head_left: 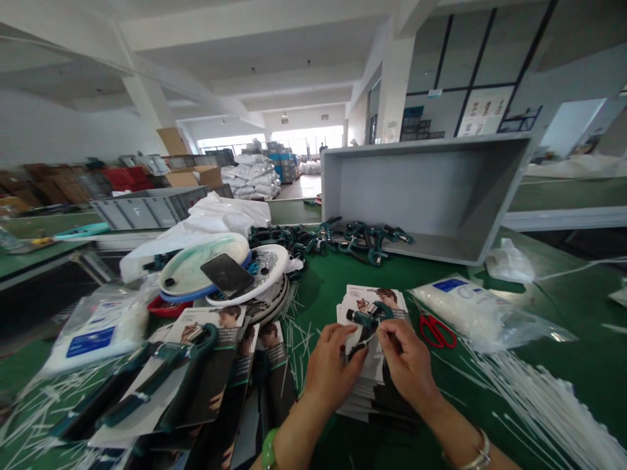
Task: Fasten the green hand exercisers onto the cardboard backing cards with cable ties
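A dark green hand tool (365,318) with a curved jaw and a metal part lies on the top card of a stack of printed cards (351,297). My left hand (332,369) curls round the tool's lower part, thumb and fingers closing on it from the left. Between the thumb and fingertips of my right hand (406,359) is the end of a thin white cable tie (371,337), which runs across the tool toward my left hand. My fingers partly hide the tool's handle.
Carded green tools (171,375) are piled at left. Loose green tools (365,241) lie by a tipped grey crate (396,189). Red-handled scissors (437,331), a bag of cable ties (460,303) and loose cable ties (548,405) lie right. A phone (228,274) rests on round tubs (274,261).
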### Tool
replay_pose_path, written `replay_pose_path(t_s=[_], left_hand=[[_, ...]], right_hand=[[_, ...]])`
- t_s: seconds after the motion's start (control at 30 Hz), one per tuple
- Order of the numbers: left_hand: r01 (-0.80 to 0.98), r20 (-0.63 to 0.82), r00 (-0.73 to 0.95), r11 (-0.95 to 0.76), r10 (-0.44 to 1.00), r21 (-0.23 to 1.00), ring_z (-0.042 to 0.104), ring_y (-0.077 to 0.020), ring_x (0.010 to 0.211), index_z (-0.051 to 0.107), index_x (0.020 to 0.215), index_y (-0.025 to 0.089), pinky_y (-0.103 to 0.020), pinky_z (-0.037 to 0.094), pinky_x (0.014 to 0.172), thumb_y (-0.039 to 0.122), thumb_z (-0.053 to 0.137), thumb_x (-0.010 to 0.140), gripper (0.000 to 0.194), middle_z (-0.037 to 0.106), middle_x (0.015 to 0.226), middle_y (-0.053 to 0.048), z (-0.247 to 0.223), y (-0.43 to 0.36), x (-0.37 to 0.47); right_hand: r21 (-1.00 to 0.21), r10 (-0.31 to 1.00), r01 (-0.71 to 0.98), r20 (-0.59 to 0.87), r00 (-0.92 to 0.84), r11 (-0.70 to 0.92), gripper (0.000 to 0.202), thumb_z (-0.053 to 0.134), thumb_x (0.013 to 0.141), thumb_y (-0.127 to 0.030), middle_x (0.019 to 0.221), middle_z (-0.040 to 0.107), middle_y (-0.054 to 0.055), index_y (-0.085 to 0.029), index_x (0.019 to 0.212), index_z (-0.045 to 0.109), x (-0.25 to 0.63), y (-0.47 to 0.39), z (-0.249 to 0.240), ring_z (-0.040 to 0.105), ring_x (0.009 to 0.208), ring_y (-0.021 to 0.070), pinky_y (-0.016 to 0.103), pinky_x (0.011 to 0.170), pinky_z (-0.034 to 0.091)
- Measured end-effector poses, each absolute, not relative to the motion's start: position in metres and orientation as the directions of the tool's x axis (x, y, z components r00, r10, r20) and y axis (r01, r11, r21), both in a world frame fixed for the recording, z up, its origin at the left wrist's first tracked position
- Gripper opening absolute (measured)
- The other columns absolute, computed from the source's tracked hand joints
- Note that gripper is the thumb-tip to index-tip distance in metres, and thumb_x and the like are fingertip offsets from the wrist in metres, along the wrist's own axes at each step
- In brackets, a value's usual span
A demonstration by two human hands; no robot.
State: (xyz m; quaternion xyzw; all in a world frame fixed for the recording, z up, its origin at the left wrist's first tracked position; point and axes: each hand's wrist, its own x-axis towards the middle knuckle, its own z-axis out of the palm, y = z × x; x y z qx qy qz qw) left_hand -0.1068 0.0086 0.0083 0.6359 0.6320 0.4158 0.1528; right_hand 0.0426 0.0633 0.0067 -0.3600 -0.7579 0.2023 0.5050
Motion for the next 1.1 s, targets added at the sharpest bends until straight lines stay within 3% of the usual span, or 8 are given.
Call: replay_pose_path(t_s=[0.13, 0.3, 0.4, 0.5, 0.63, 0.77, 0.9, 1.1], left_hand=[[0.722, 0.386, -0.107, -0.195, 0.916, 0.664, 0.057, -0.0189, 0.083, 0.061, 0.097, 0.020, -0.032, 0.045, 0.075, 0.026, 0.054, 0.078, 0.021, 0.063, 0.088, -0.006, 0.003, 0.004, -0.109], [0.588, 0.282, -0.336, -0.034, 0.899, 0.808, 0.060, -0.0146, 0.071, 0.063, 0.088, 0.017, -0.027, 0.047, 0.068, 0.027, 0.051, 0.080, 0.018, 0.066, 0.082, -0.004, -0.008, 0.016, -0.124], [0.563, 0.271, -0.383, -0.010, 0.883, 0.827, 0.059, -0.0134, 0.069, 0.065, 0.088, 0.017, -0.026, 0.046, 0.065, 0.029, 0.051, 0.080, 0.019, 0.065, 0.082, -0.004, -0.012, 0.023, -0.134], [0.605, 0.318, -0.339, -0.054, 0.886, 0.794, 0.057, -0.0127, 0.069, 0.065, 0.094, 0.020, -0.025, 0.046, 0.066, 0.028, 0.053, 0.079, 0.021, 0.063, 0.083, -0.003, -0.012, 0.023, -0.135], [0.643, 0.346, -0.253, -0.110, 0.904, 0.758, 0.055, -0.0123, 0.068, 0.065, 0.098, 0.021, -0.024, 0.045, 0.065, 0.025, 0.052, 0.081, 0.023, 0.060, 0.078, -0.002, -0.008, 0.020, -0.129], [0.639, 0.310, -0.249, -0.085, 0.918, 0.765, 0.056, -0.0123, 0.067, 0.066, 0.097, 0.020, -0.024, 0.045, 0.064, 0.026, 0.052, 0.080, 0.023, 0.060, 0.079, -0.003, -0.005, 0.021, -0.129], [0.539, 0.186, -0.337, 0.027, 0.923, 0.842, 0.059, -0.0128, 0.067, 0.065, 0.094, 0.017, -0.025, 0.047, 0.065, 0.029, 0.054, 0.078, 0.023, 0.065, 0.087, -0.005, -0.007, 0.024, -0.129], [0.584, 0.131, -0.327, 0.092, 0.936, 0.807, 0.058, -0.0120, 0.062, 0.065, 0.091, 0.020, -0.024, 0.044, 0.062, 0.035, 0.054, 0.077, 0.023, 0.065, 0.086, -0.003, -0.001, 0.025, -0.119]], right_hand=[[-0.735, 0.750, 0.241, 0.509, -0.422, 0.634, 0.018, 0.040, 0.089, -0.029, 0.091, 0.063, 0.004, -0.021, 0.088, 0.056, 0.039, 0.065, 0.022, 0.058, 0.087, 0.0161, 0.028, 0.078, 0.044], [-0.656, 0.650, 0.267, 0.451, -0.611, 0.706, 0.023, 0.037, 0.089, -0.026, 0.065, 0.057, 0.000, -0.020, 0.072, 0.052, 0.047, 0.062, 0.030, 0.053, 0.063, 0.0128, 0.024, 0.062, 0.043], [-0.592, 0.677, 0.377, 0.439, -0.590, 0.712, 0.020, 0.037, 0.088, -0.024, 0.064, 0.056, 0.000, -0.020, 0.074, 0.052, 0.058, 0.063, 0.020, 0.053, 0.061, 0.0129, 0.025, 0.059, 0.042], [-0.609, 0.756, 0.458, 0.435, -0.489, 0.647, 0.018, 0.044, 0.086, -0.029, 0.078, 0.062, 0.001, -0.019, 0.098, 0.054, 0.061, 0.070, 0.017, 0.056, 0.066, 0.0133, 0.025, 0.062, 0.045], [-0.349, 0.607, 0.498, 0.510, -0.609, 0.794, 0.029, 0.052, 0.083, -0.030, 0.100, 0.064, 0.007, -0.019, 0.109, 0.057, 0.042, 0.084, 0.027, 0.057, 0.091, 0.0200, 0.033, 0.080, 0.045], [-0.160, 0.478, 0.466, 0.504, -0.719, 0.870, 0.023, 0.042, 0.088, -0.021, 0.080, 0.066, 0.006, -0.018, 0.083, 0.065, 0.025, 0.092, 0.033, 0.056, 0.080, 0.0187, 0.030, 0.072, 0.045], [0.031, 0.293, 0.342, 0.447, -0.845, 0.939, 0.025, 0.041, 0.084, -0.012, 0.075, 0.063, 0.007, -0.018, 0.081, 0.065, 0.034, 0.087, 0.027, 0.053, 0.078, 0.0196, 0.030, 0.067, 0.042], [0.023, 0.304, 0.334, 0.356, -0.884, 0.942, 0.023, 0.043, 0.082, -0.012, 0.076, 0.062, 0.007, -0.019, 0.081, 0.065, 0.057, 0.083, 0.030, 0.052, 0.079, 0.0201, 0.029, 0.066, 0.041]])
